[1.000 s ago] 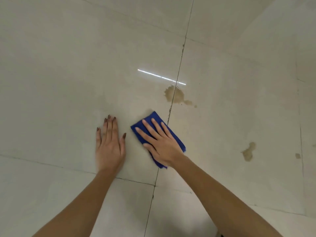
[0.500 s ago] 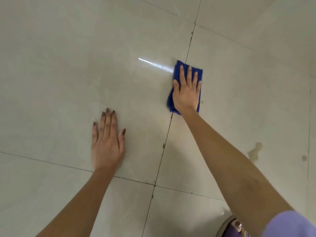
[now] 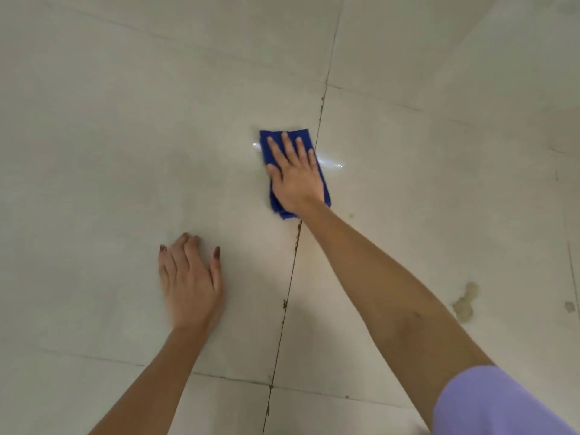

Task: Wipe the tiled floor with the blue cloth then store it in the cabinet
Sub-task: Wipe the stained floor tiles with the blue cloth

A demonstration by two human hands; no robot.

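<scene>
The blue cloth (image 3: pixel 264 149) lies folded flat on the pale tiled floor (image 3: pixel 125 152), just left of a dark grout seam (image 3: pixel 290 277). My right hand (image 3: pixel 295 180) presses down on it with the palm flat and the fingers spread, arm stretched forward. Most of the cloth is hidden under that hand. My left hand (image 3: pixel 188 284) rests on the tile nearer to me and to the left, holding nothing, its fingers slightly bent and blurred. No cabinet is in view.
A brownish stain (image 3: pixel 466 301) and a small spot (image 3: pixel 569 306) mark the tile at the right. A bright light reflection (image 3: pixel 332 163) shows beside the cloth. My purple sleeve (image 3: pixel 489 403) fills the lower right corner.
My right hand pushed the cloth away from me along the seam, over the brown stain there, then slightly left. That stain no longer shows. My left hand shifted a little.
</scene>
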